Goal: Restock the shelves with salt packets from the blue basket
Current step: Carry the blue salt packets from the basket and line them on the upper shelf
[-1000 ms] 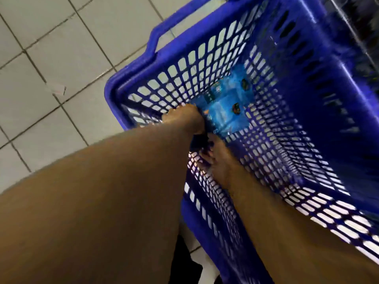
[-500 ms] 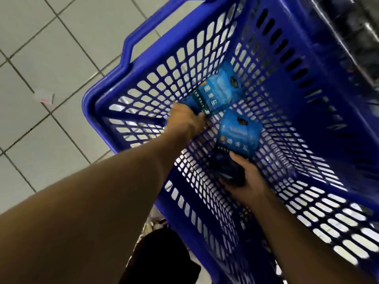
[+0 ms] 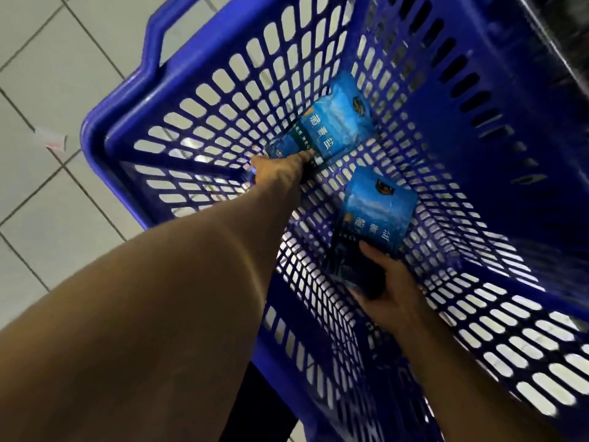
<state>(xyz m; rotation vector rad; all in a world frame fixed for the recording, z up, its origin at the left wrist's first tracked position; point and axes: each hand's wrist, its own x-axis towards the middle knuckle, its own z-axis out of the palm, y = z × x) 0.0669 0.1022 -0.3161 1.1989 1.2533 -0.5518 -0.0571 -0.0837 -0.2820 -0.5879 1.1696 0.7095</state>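
Observation:
Both my arms reach down into the blue basket (image 3: 134, 100), a plastic lattice basket standing on the floor. My left hand (image 3: 280, 169) grips the lower end of a blue salt packet (image 3: 334, 129) that lies against the far corner of the basket. My right hand (image 3: 387, 288) holds a second blue salt packet (image 3: 376, 218) by its dark bottom end, lifted a little above the basket floor. The fingers of both hands are mostly hidden behind the packets.
White floor tiles (image 3: 47, 74) lie to the left of the basket, with a small scrap of paper (image 3: 52, 140) on them. A dark blurred edge, perhaps shelving (image 3: 561, 36), runs along the upper right. The basket handle (image 3: 169, 33) is at the top left.
The two packets, first bunched together under both hands, have come apart. My right hand has drawn one packet back toward me, while my left hand stays on the far one.

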